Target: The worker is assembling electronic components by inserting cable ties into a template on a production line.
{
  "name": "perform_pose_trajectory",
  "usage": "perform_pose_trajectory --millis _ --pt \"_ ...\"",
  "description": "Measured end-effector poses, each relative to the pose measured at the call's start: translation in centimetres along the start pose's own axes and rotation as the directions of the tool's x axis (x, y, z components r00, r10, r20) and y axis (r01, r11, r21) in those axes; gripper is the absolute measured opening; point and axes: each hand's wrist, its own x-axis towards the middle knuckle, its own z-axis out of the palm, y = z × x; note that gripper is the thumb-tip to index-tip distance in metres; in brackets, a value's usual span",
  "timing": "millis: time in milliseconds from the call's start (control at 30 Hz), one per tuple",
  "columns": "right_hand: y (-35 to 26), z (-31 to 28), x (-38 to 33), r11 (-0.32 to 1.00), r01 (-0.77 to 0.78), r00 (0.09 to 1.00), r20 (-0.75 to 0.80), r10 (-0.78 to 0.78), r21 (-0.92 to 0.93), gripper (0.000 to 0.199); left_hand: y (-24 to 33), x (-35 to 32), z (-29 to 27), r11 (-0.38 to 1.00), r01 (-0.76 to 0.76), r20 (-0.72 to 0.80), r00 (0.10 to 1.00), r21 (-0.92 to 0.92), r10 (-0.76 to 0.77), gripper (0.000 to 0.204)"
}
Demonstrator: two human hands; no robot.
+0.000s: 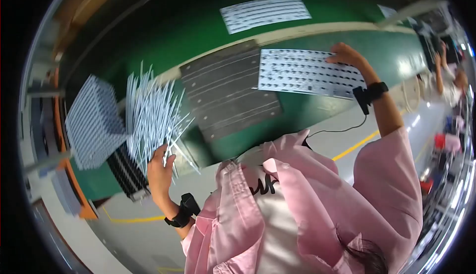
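Note:
My left hand [159, 171] grips a fanned bundle of thin white strips [151, 115] and holds it up over the left part of the green table [317, 113]. My right hand [347, 56] holds the far right edge of a white perforated panel [307, 73], which lies flat over the table. A dark grey ribbed tray [228, 93] rests between the two hands. Both wrists carry black bands, and a thin black cable runs from the right one.
A block of stacked white strips [94, 120] stands at the left, with a black ribbed holder [126, 172] below it. Another white panel [265, 13] lies on the far green surface. Other people [448, 75] work at the right. Pink sleeves fill the lower frame.

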Motion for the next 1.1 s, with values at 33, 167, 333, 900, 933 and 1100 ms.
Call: perform_pose_trajectory --millis 33,167,333,900,933,1100 --pt "-1.2 0.3 1.6 0.999 0.043 0.999 0.027 -0.042 -0.013 0.037 -0.5 -1.5 0.1 1.000 0.024 -0.017 1.000 0.004 -0.024 0.035" --pt "-7.2 1.2 6.7 0.869 0.490 0.872 0.015 -0.490 -0.077 0.041 -1.7 -3.9 -0.1 0.995 0.097 -0.027 0.995 -0.010 -0.097 0.033" --pt "-22.6 8.1 11.4 0.888 0.451 0.874 -0.157 -0.459 -0.085 0.037 -1.2 -1.8 -0.7 1.000 0.010 0.001 1.000 0.010 -0.010 0.033" --pt "-6.2 0.8 0.6 0.980 0.127 0.984 -0.107 -0.144 -0.151 0.027 2.5 7.5 -2.0 0.941 -0.330 -0.199 0.919 0.078 0.340 0.045" --pt "-5.4 -0.2 0.1 0.978 0.053 0.997 -0.049 -0.064 -0.202 0.026 1.3 6.8 -1.8 0.959 -0.281 -0.156 0.947 0.022 0.281 0.042" --pt "-3.4 3.2 4.6 0.954 0.205 0.975 -0.039 -0.218 -0.219 0.036 -1.6 4.2 -0.6 0.992 -0.120 -0.076 0.990 -0.033 0.117 0.037"
